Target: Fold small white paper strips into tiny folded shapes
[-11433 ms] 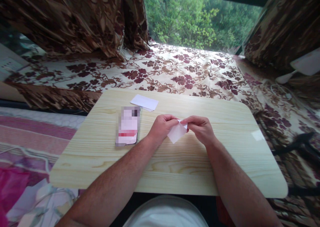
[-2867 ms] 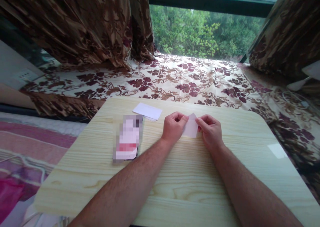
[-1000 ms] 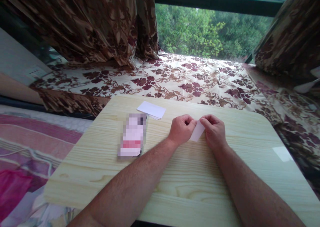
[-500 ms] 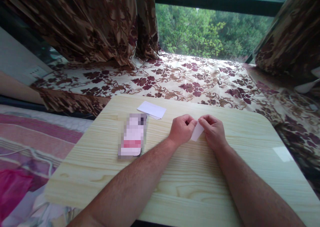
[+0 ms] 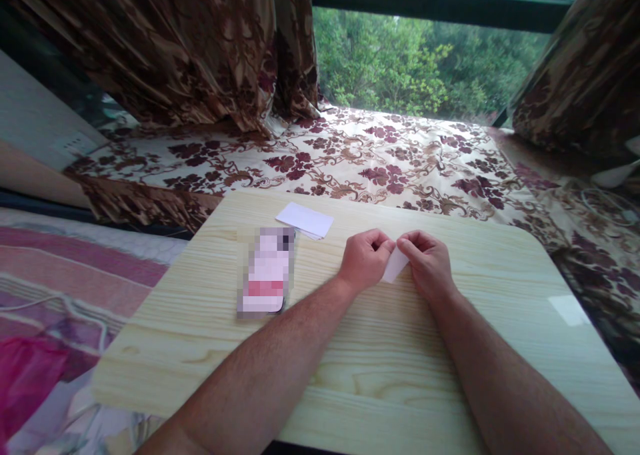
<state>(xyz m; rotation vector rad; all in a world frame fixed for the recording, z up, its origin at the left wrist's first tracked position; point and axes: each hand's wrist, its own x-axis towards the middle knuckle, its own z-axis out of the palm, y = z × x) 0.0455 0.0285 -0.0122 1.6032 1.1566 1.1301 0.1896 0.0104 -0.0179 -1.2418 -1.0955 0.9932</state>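
While I pinch the paper slip (image 5: 395,267) by its top edge, step: my read is a fold or crease being set, somewhere mid-job.
left hand (image 5: 367,260): closed narrow, thumb and forefinger nipped on the slip's upper left, other fingers curled in.
right hand (image 5: 427,265): same pinch on the upper right, knuckles up, fingertips nearly meeting the left's.
slip position: between both hands, near the middle of the tabletop (image 5: 350,355), low over the wood. Can't tell if the lower edge touches.
slip look: small, white, plain, thin. It sits tilted with one lower corner pointing toward me. My fingers cover most of it, so no fold lines are readable.
next move needs: as I judge it, edges lined up before any pressing, even pressure from both thumbs, and a light grip.
risk: thin paper skews or tears if one hand pulls harder.
spare paper (image 5: 305,220): white sheets lying flat, beyond and left of my left hand, apart from it.
blurred flat object (image 5: 267,271): phone-shaped, on the tabletop, well left of both hands, untouched.
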